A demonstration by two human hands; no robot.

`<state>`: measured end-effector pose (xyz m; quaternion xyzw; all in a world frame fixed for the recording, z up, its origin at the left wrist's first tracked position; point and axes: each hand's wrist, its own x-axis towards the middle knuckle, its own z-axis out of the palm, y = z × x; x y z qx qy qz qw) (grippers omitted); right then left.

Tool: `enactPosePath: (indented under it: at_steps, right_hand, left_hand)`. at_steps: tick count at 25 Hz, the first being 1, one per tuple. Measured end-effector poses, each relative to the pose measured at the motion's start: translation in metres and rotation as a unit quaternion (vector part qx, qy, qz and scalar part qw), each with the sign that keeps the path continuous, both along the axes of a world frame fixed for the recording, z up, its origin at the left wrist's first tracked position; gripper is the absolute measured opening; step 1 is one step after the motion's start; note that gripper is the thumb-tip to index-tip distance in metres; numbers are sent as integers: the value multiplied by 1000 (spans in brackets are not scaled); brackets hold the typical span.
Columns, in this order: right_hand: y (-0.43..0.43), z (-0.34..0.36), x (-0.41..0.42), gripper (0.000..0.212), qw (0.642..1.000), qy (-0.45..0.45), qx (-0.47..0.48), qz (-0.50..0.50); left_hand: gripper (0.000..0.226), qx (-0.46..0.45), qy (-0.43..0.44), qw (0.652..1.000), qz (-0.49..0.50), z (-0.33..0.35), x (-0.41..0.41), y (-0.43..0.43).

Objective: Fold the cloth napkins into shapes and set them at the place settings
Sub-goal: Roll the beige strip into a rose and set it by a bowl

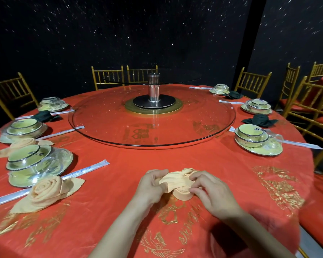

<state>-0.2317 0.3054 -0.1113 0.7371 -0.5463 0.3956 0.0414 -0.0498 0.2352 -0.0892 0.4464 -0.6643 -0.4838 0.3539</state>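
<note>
Banquet hall, glass turntable (153, 116), place settings (257, 140)

- Bench cloth (119, 183): red, with gold printed figures and characters.
- Half-folded napkin (177, 180): pale peach; the rose napkin (48, 190) at left is the same peach.
- Far napkins (259, 120): very dark, near black.
- Bowls (250, 131) and plates (268, 151): pale yellow-green, dark rims.
- Chopstick sleeves (86, 169): white with blue print.
- Chairs (252, 81): gold; seat pads (321, 216) red.
- Turntable (101, 118): clear glass, dark edge, gold ring (153, 111) beneath.
- Wall (119, 34): black, flecked with white specks.

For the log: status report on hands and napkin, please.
Left hand and right hand both pinch the peach napkin. Half shaped, on the tablecloth. Rose napkin lies apart, left.
</note>
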Motion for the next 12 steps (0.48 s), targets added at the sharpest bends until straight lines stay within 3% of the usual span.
enactPosePath:
  at_steps: [3,9,10,12]
  right_hand:
    - [0,0,-4,7,999,5,34,24]
    - [2,3,-11,18,997,47,59,36]
    - [2,4,-11,20,996,60,54,32]
    - [-1,6,-12,22,993,99,55,40]
  left_hand:
    - [41,-33,-57,998,-17,-5,3,-2]
    - [63,-232,-158,957,-66,-3,6,8]
    - [65,-291,-197,934,-68,-4,7,10]
    - [66,-426,-296,852,-63,-10,11,8]
